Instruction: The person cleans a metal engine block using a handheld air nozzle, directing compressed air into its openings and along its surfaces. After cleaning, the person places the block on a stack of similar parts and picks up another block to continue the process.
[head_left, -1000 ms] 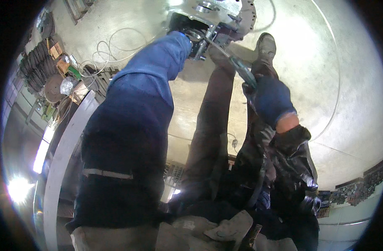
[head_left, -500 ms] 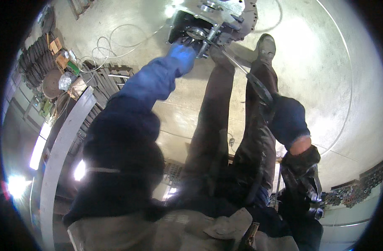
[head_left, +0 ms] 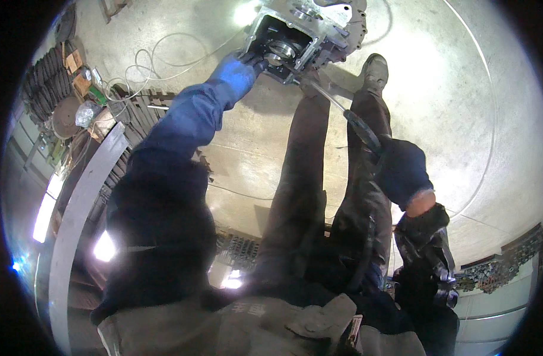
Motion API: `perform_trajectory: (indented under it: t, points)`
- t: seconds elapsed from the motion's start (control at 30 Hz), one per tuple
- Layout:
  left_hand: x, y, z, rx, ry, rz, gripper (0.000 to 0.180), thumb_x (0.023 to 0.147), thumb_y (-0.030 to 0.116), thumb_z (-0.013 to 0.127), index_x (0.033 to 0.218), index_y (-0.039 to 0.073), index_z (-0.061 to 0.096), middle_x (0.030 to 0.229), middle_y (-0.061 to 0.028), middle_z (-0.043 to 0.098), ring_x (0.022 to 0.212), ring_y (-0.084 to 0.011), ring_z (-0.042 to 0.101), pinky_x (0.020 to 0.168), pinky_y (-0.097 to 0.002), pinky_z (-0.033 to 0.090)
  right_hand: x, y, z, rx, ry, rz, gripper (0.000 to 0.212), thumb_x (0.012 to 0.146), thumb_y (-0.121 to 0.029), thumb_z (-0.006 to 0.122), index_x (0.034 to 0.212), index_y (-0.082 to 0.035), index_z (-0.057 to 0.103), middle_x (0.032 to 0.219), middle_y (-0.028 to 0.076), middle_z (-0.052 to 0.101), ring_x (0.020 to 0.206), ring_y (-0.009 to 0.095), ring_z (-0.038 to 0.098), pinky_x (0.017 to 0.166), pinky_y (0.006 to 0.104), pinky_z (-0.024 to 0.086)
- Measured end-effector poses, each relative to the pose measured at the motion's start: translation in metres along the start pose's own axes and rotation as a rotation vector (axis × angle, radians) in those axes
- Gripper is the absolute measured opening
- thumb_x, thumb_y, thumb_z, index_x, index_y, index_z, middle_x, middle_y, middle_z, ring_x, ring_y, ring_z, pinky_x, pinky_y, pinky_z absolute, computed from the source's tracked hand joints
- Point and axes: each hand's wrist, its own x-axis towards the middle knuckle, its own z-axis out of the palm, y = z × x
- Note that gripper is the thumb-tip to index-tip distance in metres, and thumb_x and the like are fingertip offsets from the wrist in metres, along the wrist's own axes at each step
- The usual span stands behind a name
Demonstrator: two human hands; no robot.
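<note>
A silver metal housing [head_left: 319,28], like a gearbox case, sits at the top of the view. Its dark opening faces me, with a round bearing-like ring [head_left: 281,50] inside. My left hand [head_left: 239,70], in a blue glove with dark fingers, has its fingers bent against the left rim of that opening. My right hand [head_left: 405,170], in a dark glove, is closed around the black grip of a long metal-shafted tool [head_left: 362,128]. The shaft slants up and left to the lower edge of the housing. Its tip is too small to make out.
My legs [head_left: 295,154] stretch toward the housing over a pale floor [head_left: 426,89]. A thin cable [head_left: 164,37] loops to the left, near dark metal bars, wood blocks [head_left: 81,83] and a curved grey beam [head_left: 84,207]. Another pale hose [head_left: 491,136] curves along the right.
My left hand has drawn back leftward from the opening to its rim, uncovering the ring inside. The view has shifted slightly. My right hand keeps hold of the tool.
</note>
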Motion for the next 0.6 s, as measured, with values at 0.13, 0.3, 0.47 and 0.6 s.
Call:
perform_trajectory:
  t: [0.13,0.3,0.47,0.6]
  points:
    - [0.029,0.011,-0.001,0.074,-0.524,-0.178,0.032,0.090,0.015,0.058,0.118,0.014,0.073,0.124,-0.0137,0.072,0.116,-0.0296,0.067,0.104,-0.0474,0.047,0.015,-0.014,0.010,0.005,-0.034,0.069,0.034,0.096,-0.040,0.066,0.092,-0.007,0.072,0.076,0.019,0.071,0.073,0.040,0.070,0.067,0.0505,0.055]
    - [-0.001,0.023,-0.012,-0.238,0.227,-0.143,0.034,0.083,0.008,0.065,0.115,0.015,0.074,0.114,-0.0135,0.074,0.107,-0.0325,0.070,0.099,-0.0489,0.050,0.020,-0.009,0.015,0.003,0.024,0.076,0.034,0.097,-0.042,0.064,0.093,-0.009,0.073,0.077,0.018,0.072,0.075,0.041,0.071,0.068,0.0514,0.055]
    - [-0.039,0.044,0.005,-0.643,0.591,-0.690,0.045,0.089,0.009,0.071,0.133,0.010,0.065,0.119,-0.0125,0.072,0.107,-0.0273,0.068,0.093,-0.0389,0.054,0.029,-0.006,0.023,0.026,0.048,0.029,0.035,0.097,-0.043,0.063,0.093,-0.009,0.073,0.079,0.018,0.072,0.077,0.041,0.071,0.069,0.0524,0.055]
    - [-0.027,0.062,0.044,-1.538,0.692,-1.335,0.053,0.096,0.019,0.074,0.144,0.004,0.056,0.127,-0.0119,0.068,0.107,-0.0228,0.068,0.090,-0.0376,0.056,0.030,-0.007,0.019,0.000,0.042,-0.011,0.034,0.096,-0.041,0.063,0.093,-0.008,0.073,0.081,0.020,0.072,0.079,0.041,0.070,0.071,0.0522,0.055]
